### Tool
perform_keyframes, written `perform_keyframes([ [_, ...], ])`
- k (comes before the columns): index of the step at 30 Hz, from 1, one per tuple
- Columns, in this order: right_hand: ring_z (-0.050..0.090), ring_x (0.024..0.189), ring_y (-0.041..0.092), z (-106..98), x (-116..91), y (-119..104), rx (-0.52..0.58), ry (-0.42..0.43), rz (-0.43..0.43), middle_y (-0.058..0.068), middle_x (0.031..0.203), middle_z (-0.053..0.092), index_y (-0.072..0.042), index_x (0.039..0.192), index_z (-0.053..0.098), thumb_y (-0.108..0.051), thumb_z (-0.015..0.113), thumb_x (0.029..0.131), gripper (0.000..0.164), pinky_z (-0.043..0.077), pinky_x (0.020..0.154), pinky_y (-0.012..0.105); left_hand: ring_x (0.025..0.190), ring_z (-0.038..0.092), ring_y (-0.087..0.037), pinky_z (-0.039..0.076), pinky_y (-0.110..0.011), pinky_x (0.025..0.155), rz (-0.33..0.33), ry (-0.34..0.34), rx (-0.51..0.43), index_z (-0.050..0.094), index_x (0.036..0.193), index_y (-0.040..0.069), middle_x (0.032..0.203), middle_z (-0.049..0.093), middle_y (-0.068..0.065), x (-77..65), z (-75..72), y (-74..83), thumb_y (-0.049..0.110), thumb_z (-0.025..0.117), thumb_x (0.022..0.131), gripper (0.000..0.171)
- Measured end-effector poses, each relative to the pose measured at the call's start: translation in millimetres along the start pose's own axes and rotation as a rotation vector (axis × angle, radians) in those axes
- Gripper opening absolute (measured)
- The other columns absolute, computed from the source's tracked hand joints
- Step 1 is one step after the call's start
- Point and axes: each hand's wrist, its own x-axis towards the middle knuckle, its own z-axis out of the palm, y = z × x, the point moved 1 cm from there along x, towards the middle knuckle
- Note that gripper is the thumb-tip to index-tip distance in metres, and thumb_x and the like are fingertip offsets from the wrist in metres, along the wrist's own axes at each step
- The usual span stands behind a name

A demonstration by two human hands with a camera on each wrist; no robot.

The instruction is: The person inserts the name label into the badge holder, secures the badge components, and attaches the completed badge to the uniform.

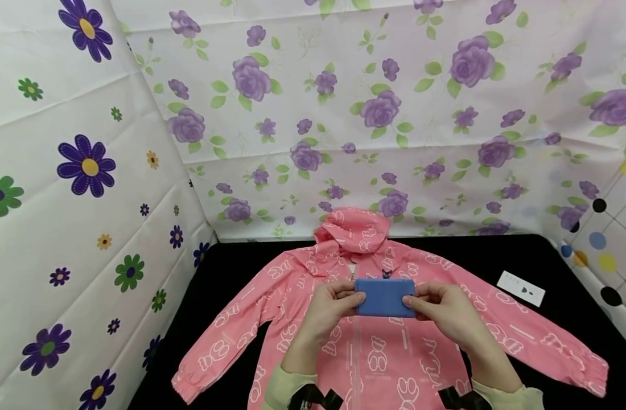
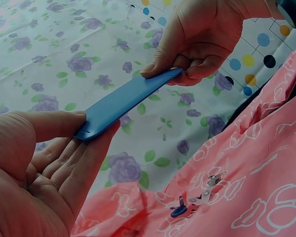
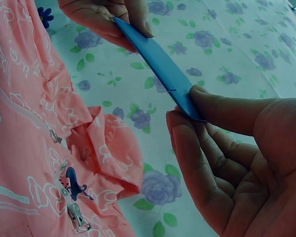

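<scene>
A thin blue rectangular card holder or plate (image 1: 384,297) hangs level above the jacket, held at both ends. My left hand (image 1: 329,307) pinches its left end between thumb and fingers. At the opposite end, my right hand (image 1: 446,307) does the same. Both wrist views show the piece nearly edge-on, a small slit (image 3: 172,90) near its right end. Below lies a pink hooded jacket (image 1: 377,356) with white outline prints, spread front up. On its chest rest a metal clip with a clear strap (image 3: 76,217) and a dark blue figure (image 3: 73,183).
A white card (image 1: 521,288) with dark marks lies on the black tabletop (image 1: 477,250) right of the hood, beyond the sleeve. Flower-print sheets (image 1: 303,131) stand behind and at the left. A dotted sheet (image 1: 607,245) borders the right side.
</scene>
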Motion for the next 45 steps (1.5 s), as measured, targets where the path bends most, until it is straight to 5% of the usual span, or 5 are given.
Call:
perform_keyframes([
  [45, 0.075, 0.08, 0.02, -2.3, 0.4, 2.1, 0.028, 0.01, 0.014, 0.013, 0.094, 0.078, 0.011, 0.123, 0.072, -0.016, 0.08, 0.098, 0.038, 0.064, 0.072, 0.028, 0.085, 0.078, -0.015, 0.065, -0.033, 0.082, 0.023, 0.008, 0.015, 0.069, 0.126, -0.015, 0.103, 0.078, -0.019, -0.3, -5.6, 1.9, 0.003, 0.075, 0.099, 0.033],
])
